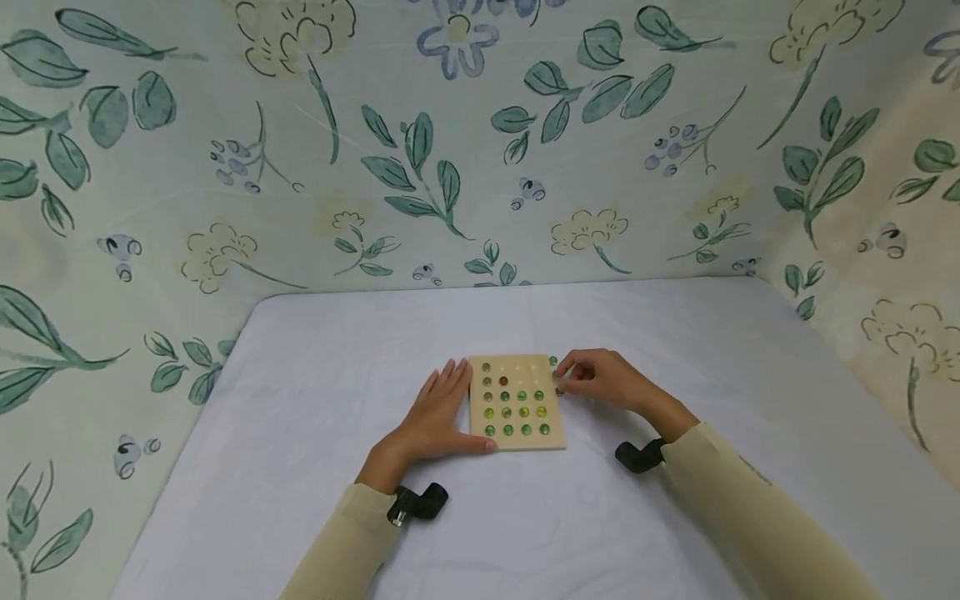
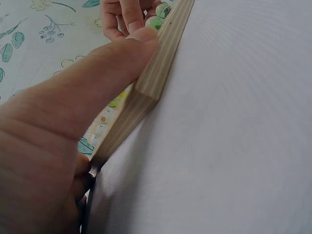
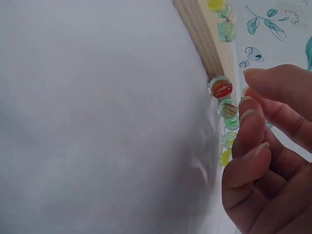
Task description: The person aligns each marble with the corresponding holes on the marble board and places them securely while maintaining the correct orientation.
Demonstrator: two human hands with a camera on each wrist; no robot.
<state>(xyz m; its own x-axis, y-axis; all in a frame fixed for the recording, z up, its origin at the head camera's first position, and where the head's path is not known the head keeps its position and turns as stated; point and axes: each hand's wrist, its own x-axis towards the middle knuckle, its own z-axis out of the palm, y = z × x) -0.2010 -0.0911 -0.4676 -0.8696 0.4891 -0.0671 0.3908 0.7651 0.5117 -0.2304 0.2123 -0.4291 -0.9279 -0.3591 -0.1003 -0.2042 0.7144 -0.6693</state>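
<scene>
A pale wooden board [image 1: 517, 444] with rows of small hollows lies on the white cloth. Green, yellow and clear glass marbles [image 1: 524, 412] fill its near rows, and a brown one [image 1: 503, 381] sits farther back. My left hand [image 1: 433, 425] spreads round the near left corner, fingers straight along the left side, thumb on the near edge. At the right edge my right hand [image 1: 603, 381] hovers with loosely bent fingers. In the right wrist view its thumb and fingertips [image 3: 251, 73] stand apart, no marble showing between them. A red-streaked marble [image 3: 221, 87] rests beside the board there.
More loose marbles [image 3: 227, 140] line the board's right side, partly behind the right hand. White cloth [image 1: 337, 358] covers the table, and a floral curtain [image 1: 450, 192] hangs behind it. A black wrist camera [image 1: 423, 502] sits by the left sleeve, another [image 1: 639, 457] by the right.
</scene>
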